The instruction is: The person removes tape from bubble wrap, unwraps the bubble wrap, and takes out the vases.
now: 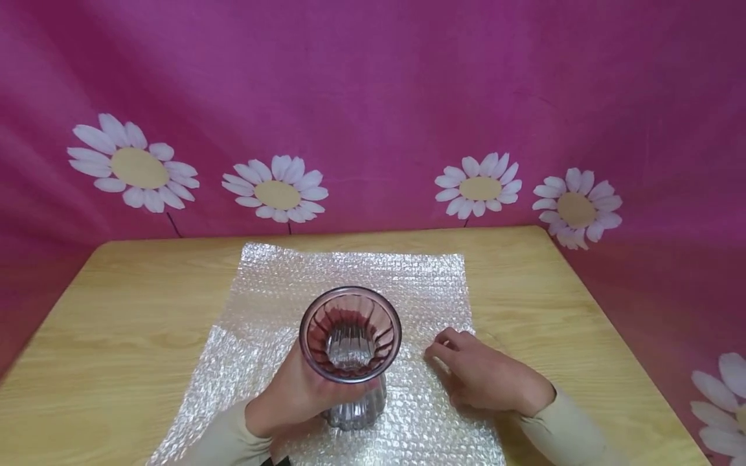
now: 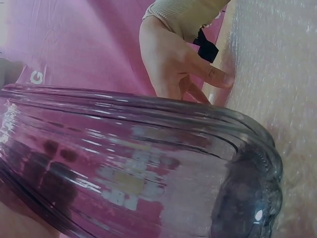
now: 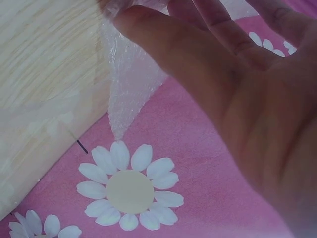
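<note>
A fluted, purple-tinted glass vase (image 1: 351, 404) with a flared rim stands roughly upright over a sheet of bubble wrap (image 1: 355, 268). My left hand (image 1: 297, 391) grips the vase around its narrow middle; fingers show blurred through the glass in the left wrist view. Whether the base touches the wrap is hard to tell. To the right of the vase, my right hand (image 1: 495, 375) has its fingers bent over the wrap's right edge. In the right wrist view, its thumb (image 3: 163, 42) meets crinkled bubble wrap (image 3: 133, 69), pinching it against partly hidden fingers.
The wrap covers the middle of a light wooden table (image 1: 524, 285), with bare wood showing on both sides. A pink cloth (image 1: 379, 97) printed with white daisies hangs behind the table and along its sides.
</note>
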`<state>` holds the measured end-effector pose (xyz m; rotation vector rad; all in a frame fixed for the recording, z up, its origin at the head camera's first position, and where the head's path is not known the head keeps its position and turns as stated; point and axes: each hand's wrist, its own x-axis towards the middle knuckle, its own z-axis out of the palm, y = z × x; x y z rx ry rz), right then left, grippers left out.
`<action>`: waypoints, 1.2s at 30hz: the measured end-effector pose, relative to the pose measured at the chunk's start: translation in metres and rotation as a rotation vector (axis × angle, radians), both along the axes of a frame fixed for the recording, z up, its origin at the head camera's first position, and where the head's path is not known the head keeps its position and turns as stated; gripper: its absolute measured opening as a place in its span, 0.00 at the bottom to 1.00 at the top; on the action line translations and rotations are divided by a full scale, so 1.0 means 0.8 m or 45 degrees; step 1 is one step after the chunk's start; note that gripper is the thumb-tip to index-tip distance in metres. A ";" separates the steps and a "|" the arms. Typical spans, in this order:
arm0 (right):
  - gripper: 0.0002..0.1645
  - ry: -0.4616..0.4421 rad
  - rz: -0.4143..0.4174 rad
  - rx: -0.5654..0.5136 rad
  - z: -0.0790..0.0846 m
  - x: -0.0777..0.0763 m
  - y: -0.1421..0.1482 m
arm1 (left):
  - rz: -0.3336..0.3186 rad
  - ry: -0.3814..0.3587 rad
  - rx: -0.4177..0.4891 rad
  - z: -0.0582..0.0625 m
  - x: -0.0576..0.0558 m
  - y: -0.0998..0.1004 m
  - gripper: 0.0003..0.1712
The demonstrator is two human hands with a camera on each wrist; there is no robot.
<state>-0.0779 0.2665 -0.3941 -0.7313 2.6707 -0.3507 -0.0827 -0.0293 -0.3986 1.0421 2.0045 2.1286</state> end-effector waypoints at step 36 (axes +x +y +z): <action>0.32 0.127 0.030 0.072 -0.005 -0.003 -0.011 | -0.015 -0.030 -0.002 0.001 0.000 -0.002 0.48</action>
